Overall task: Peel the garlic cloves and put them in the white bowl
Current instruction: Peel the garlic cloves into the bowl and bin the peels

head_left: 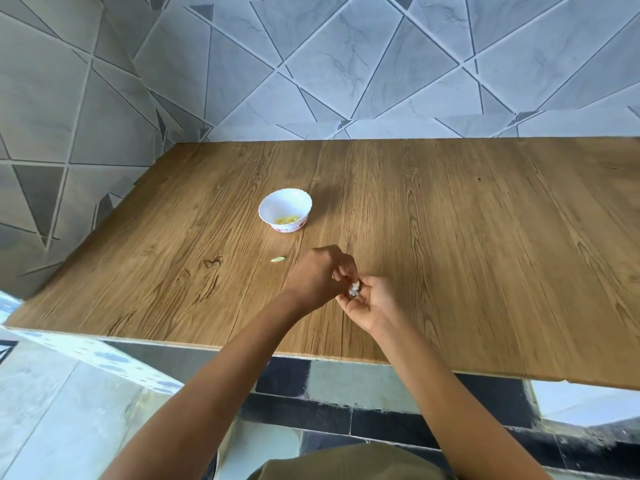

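Note:
A small white bowl (286, 210) with a scalloped rim stands on the wooden table (450, 237), and pale yellow peeled cloves lie in its bottom. Both hands meet just in front of it, to the right. My left hand (320, 277) and my right hand (372, 303) pinch a white garlic clove (355, 288) between their fingertips, its papery skin sticking out. One small pale clove or piece of skin (278, 259) lies on the table left of my left hand; I cannot tell which it is.
The table runs up to a grey tiled wall (346, 64) at the back and on the left. Its near edge (311, 356) lies below my forearms, with tiled floor beneath.

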The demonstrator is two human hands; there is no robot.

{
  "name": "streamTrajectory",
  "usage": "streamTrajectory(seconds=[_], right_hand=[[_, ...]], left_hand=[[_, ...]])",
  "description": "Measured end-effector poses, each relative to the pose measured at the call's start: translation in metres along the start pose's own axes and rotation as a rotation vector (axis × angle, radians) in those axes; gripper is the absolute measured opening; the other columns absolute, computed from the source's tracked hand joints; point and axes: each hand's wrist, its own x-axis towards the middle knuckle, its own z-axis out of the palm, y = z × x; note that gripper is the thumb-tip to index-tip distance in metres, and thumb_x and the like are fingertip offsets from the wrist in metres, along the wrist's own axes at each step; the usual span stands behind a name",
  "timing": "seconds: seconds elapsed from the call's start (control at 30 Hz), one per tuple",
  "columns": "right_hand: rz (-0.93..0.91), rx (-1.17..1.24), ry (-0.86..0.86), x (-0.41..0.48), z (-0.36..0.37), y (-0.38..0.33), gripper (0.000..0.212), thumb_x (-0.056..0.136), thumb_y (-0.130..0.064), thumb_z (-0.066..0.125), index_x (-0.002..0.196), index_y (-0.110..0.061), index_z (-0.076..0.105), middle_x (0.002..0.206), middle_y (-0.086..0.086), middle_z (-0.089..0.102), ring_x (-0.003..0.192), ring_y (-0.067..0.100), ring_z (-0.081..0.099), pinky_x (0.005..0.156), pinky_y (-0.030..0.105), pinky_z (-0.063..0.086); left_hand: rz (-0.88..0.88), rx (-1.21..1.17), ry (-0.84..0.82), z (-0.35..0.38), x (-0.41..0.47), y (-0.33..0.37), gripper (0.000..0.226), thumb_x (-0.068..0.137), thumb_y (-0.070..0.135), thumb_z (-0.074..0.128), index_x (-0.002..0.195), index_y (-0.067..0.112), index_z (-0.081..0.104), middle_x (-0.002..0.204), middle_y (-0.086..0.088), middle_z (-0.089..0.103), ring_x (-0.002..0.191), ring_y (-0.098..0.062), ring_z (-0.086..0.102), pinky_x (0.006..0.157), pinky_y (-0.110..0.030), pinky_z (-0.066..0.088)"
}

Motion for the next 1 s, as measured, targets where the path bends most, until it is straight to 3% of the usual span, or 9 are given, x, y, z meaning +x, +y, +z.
streamTrajectory(seconds=[0.2,0.33,0.43,0.57,0.73,0.9,1.0], right_hand=[[-0.013,0.013,-0.027,0.001,0.002,0.002,0.025,0.096,-0.006,0.042,0.083,-0.001,0.062,0.067,0.011,0.069,0.076,0.02,0.063,0.065,0.032,0.05],[0.01,0.056,-0.05,0.004,0.002,0.0,0.026,0.097,-0.009,0.041,0.086,0.004,0.061,0.076,0.015,0.066,0.077,0.024,0.062,0.067,0.034,0.057],[0.028,0.055,-0.091,0.006,0.001,0.001,0.03,0.098,-0.011,0.036,0.091,0.006,0.061,0.084,0.018,0.065,0.079,0.026,0.062,0.071,0.033,0.055],[0.046,-0.015,-0.092,0.01,0.004,0.005,0.033,0.1,-0.012,0.034,0.093,0.005,0.061,0.089,0.017,0.064,0.084,0.026,0.061,0.078,0.033,0.051],[0.189,-0.128,-0.155,0.02,0.019,0.032,0.035,0.101,-0.014,0.03,0.094,0.004,0.06,0.088,0.016,0.063,0.083,0.024,0.061,0.074,0.031,0.054],[0.386,-0.298,-0.244,0.03,0.048,0.088,0.035,0.101,-0.014,0.029,0.097,0.003,0.06,0.088,0.016,0.064,0.083,0.024,0.062,0.066,0.031,0.057],[0.479,-0.397,-0.296,0.031,0.064,0.128,0.036,0.101,-0.014,0.029,0.096,0.003,0.061,0.088,0.016,0.065,0.084,0.024,0.063,0.069,0.03,0.057]], left_hand=[[-0.045,-0.131,0.03,-0.001,0.001,-0.002,0.024,0.076,-0.005,0.066,0.095,0.008,0.074,0.079,-0.004,0.069,0.072,-0.011,0.062,0.073,-0.02,0.051],[-0.097,-0.236,0.07,-0.01,-0.004,-0.013,0.027,0.081,-0.007,0.061,0.099,0.009,0.072,0.091,-0.002,0.074,0.084,-0.005,0.068,0.081,-0.015,0.052],[-0.254,-0.375,0.226,-0.012,-0.021,-0.028,0.025,0.084,-0.005,0.061,0.098,0.012,0.072,0.096,0.0,0.073,0.084,0.0,0.065,0.084,-0.018,0.051],[-0.46,-0.44,0.357,-0.011,-0.049,-0.05,0.028,0.083,-0.002,0.064,0.105,0.013,0.069,0.103,0.001,0.07,0.09,-0.011,0.066,0.086,-0.026,0.053],[-0.624,-0.382,0.499,-0.016,-0.104,-0.07,0.037,0.081,0.003,0.069,0.116,0.014,0.063,0.109,0.008,0.065,0.098,-0.008,0.061,0.081,-0.01,0.048],[-0.795,-0.268,0.564,-0.024,-0.178,-0.086,0.043,0.084,0.015,0.069,0.124,0.026,0.058,0.121,0.013,0.059,0.108,-0.006,0.055,0.094,-0.022,0.043],[-0.943,-0.263,0.648,-0.032,-0.224,-0.098,0.042,0.084,0.016,0.068,0.122,0.031,0.057,0.116,0.006,0.063,0.096,-0.013,0.061,0.092,-0.031,0.048]])
